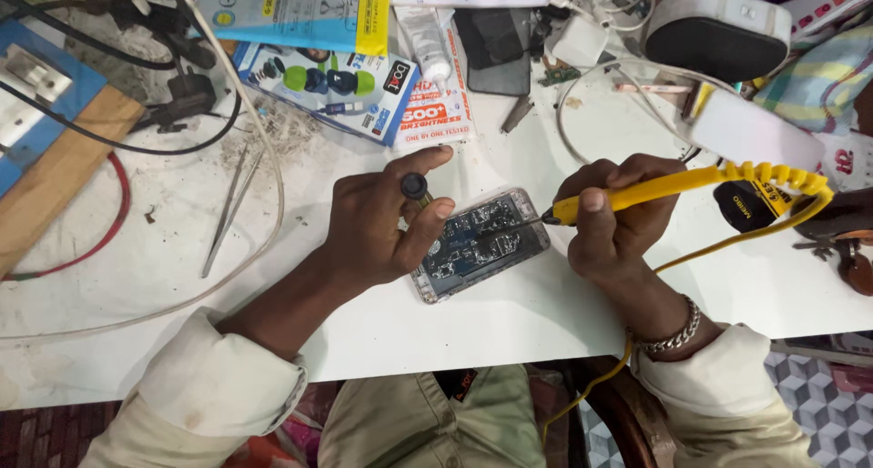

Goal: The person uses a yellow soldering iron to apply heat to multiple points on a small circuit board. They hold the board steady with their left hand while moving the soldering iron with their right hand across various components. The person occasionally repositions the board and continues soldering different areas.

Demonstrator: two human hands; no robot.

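An opened phone (479,242) lies on the white table (509,322), its back off and its dark circuit board showing. My left hand (382,222) rests on the phone's left end and grips a small black-capped screwdriver (416,187) between thumb and fingers. My right hand (614,218) grips a yellow soldering iron (655,191), whose dark tip touches the board near the phone's upper right. A yellow coiled cord (782,179) runs from the iron to the right and down past my wrist.
Metal tweezers (232,209) lie left of my left hand beside a white cable (264,150). Boxes and packets (336,77) crowd the back. A white-and-black speaker (718,33) and a white block (755,131) sit at back right. A wooden board (64,168) is at far left.
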